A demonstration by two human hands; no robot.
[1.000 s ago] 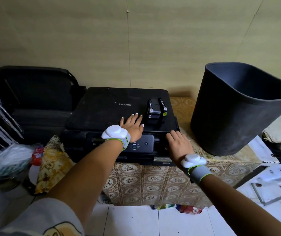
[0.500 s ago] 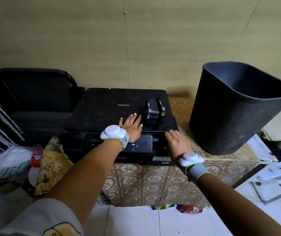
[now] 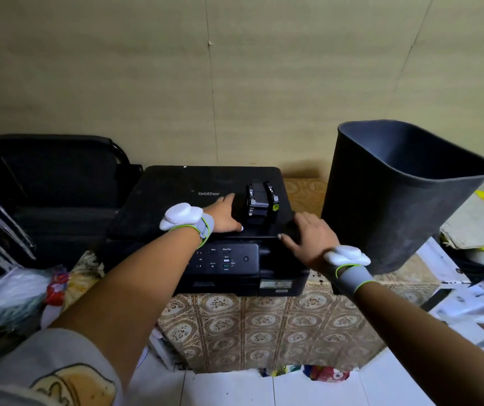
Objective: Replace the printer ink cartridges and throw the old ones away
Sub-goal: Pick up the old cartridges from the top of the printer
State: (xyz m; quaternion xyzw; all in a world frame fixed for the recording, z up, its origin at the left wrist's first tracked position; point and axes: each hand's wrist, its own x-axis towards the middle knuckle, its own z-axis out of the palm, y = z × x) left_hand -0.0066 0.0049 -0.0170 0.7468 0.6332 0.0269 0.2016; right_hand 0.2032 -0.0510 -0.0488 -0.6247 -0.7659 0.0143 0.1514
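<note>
A black Brother printer (image 3: 182, 197) sits on a cloth-covered table. Two black ink cartridges (image 3: 260, 205) stand upright on its lid near the right side, one with a yellow label. My left hand (image 3: 225, 213) lies on the lid just left of the cartridges, fingers stretched out, holding nothing. My right hand (image 3: 308, 237) rests on the printer's front right corner, fingers spread over the edge. A tall dark bin (image 3: 396, 206) stands on the table to the right of the printer.
The patterned tablecloth (image 3: 264, 326) hangs down the table front. A black chair (image 3: 59, 177) stands to the left, with bags (image 3: 29, 288) below it. Papers and clutter (image 3: 475, 282) lie at the right. A beige wall is behind.
My left hand slid forward along the lid to beside the cartridges. My right hand moved up onto the printer's front right corner. The camera view has shifted a little.
</note>
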